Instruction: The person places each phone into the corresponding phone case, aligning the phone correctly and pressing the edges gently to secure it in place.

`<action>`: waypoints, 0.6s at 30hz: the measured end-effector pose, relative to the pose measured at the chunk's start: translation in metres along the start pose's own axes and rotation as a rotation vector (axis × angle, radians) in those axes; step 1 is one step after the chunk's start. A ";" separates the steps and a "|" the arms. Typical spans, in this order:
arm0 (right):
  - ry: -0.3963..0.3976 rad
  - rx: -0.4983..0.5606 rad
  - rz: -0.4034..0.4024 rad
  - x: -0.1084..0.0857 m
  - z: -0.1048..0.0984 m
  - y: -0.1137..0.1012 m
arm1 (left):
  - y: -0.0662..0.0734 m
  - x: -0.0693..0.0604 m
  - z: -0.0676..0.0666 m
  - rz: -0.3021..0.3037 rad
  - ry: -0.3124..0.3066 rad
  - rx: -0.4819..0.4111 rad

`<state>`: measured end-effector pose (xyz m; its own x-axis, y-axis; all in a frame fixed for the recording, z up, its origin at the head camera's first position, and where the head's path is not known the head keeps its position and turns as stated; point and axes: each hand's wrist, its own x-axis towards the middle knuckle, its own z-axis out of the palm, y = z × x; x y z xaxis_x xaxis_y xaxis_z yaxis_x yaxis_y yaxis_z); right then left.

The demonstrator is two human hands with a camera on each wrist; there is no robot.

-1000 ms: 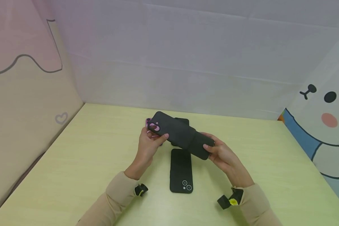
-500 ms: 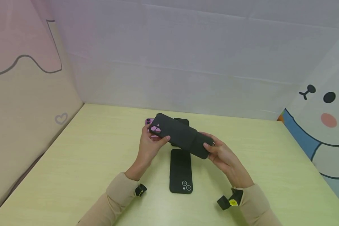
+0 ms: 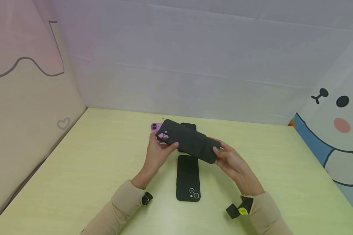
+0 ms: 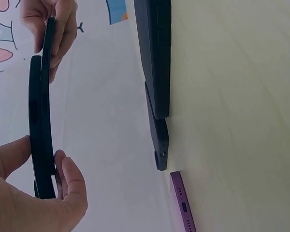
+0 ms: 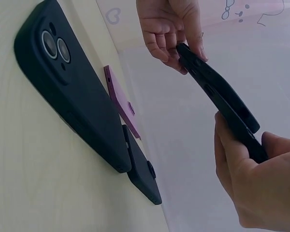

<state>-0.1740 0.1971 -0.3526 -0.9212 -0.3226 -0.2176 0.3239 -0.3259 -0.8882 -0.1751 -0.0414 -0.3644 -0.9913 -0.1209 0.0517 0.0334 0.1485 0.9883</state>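
Observation:
A black phone case (image 3: 183, 135) is held tilted above the table by my left hand (image 3: 156, 153), thumb on its face and fingers beneath. Pink shows through its camera cutout. My right hand (image 3: 230, 163) pinches the lower right end of a dark phone (image 3: 210, 152), which lies partly under the case. In the right wrist view, the case (image 5: 232, 99) overlaps the phone (image 5: 255, 149) at a slight angle, with a gap near the case's end. Edge-on in the left wrist view, the case (image 4: 35, 101) and phone (image 4: 47, 82) lie against each other.
A black phone with two camera rings (image 3: 188, 182) lies on the pale table (image 3: 106, 143) below my hands. Behind the case lie a pink phone (image 3: 154, 127) and another black phone (image 3: 190, 125), both partly hidden. A pale cloth wall (image 3: 188, 65) stands at the back.
The phone in my right hand has slid farther under the case, so less of it shows. Case and left hand have shifted slightly right and down.

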 end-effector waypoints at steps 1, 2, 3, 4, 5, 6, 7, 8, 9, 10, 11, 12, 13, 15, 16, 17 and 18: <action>-0.001 -0.006 0.000 0.000 0.000 0.000 | 0.000 0.000 0.000 0.002 -0.001 -0.001; 0.003 -0.010 -0.001 0.000 0.000 0.000 | 0.000 0.000 0.000 0.003 -0.002 -0.002; 0.003 -0.012 -0.001 0.000 0.000 0.000 | 0.000 0.000 0.000 0.004 -0.003 0.001; 0.003 -0.011 -0.004 0.000 0.000 0.001 | 0.000 -0.001 0.000 0.004 -0.005 0.005; -0.004 -0.007 -0.006 -0.001 0.001 0.001 | -0.001 -0.001 0.000 0.005 -0.007 0.012; -0.008 -0.003 -0.009 -0.001 0.001 0.001 | -0.001 -0.001 0.000 0.006 -0.011 0.021; -0.020 -0.002 -0.012 -0.001 0.001 0.001 | -0.001 -0.001 0.001 0.008 -0.016 0.029; -0.024 0.002 -0.013 -0.001 0.001 0.001 | -0.001 -0.002 0.001 0.009 -0.024 0.036; -0.032 0.004 -0.015 -0.001 0.002 0.001 | -0.002 -0.002 0.002 0.013 -0.034 0.039; -0.039 0.005 -0.016 -0.001 0.002 0.001 | -0.002 -0.003 0.003 0.015 -0.046 0.036; -0.045 0.005 -0.015 -0.001 0.002 0.001 | -0.002 -0.003 0.003 0.018 -0.055 0.034; -0.044 0.001 -0.015 -0.002 0.003 0.001 | -0.002 -0.003 0.004 0.023 -0.060 0.032; -0.046 -0.004 -0.014 -0.002 0.003 0.001 | -0.003 -0.003 0.004 0.028 -0.063 0.031; -0.042 -0.005 -0.013 -0.002 0.004 0.001 | -0.004 -0.003 0.005 0.034 -0.065 0.035; -0.043 -0.006 -0.013 -0.002 0.004 0.001 | -0.004 -0.003 0.005 0.035 -0.064 0.043; -0.046 -0.004 -0.014 -0.001 0.004 0.001 | -0.004 -0.004 0.006 0.037 -0.060 0.055; -0.050 -0.001 -0.015 -0.001 0.004 0.001 | -0.004 -0.004 0.006 0.038 -0.058 0.068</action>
<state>-0.1715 0.1932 -0.3519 -0.9140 -0.3614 -0.1842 0.3102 -0.3300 -0.8916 -0.1724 -0.0360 -0.3697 -0.9953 -0.0572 0.0788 0.0645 0.2188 0.9736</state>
